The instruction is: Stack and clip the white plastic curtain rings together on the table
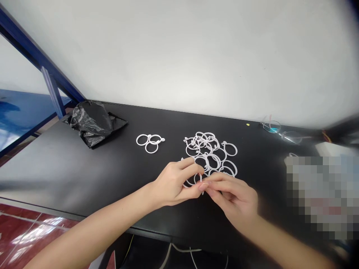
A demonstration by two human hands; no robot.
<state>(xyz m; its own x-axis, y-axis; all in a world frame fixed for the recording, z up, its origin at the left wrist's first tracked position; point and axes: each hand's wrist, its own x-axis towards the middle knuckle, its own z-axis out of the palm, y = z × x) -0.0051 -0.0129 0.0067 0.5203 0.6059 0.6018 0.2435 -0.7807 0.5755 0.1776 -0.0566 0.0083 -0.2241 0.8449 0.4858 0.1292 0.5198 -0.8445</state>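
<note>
Both of my hands meet over the near edge of a pile of white plastic curtain rings (213, 160). My left hand (179, 181) is closed, pinching a white curtain ring (201, 177) between thumb and fingers; most of that ring is hidden. Fingertips of my right hand (235, 196) press together against the same ring from the right, touching my left thumb. Small eyelets stick out from several rings in the pile. To the left of the pile, three more white rings (152, 147) lie in a small group.
A crumpled black plastic bag (94, 123) lies at the back left of the black table (117, 172). Eyeglasses (272, 127) rest at the back right, near a yellow scrap (248, 124). A blurred-out object (322, 190) stands at right. The white wall (182, 56) bounds the back.
</note>
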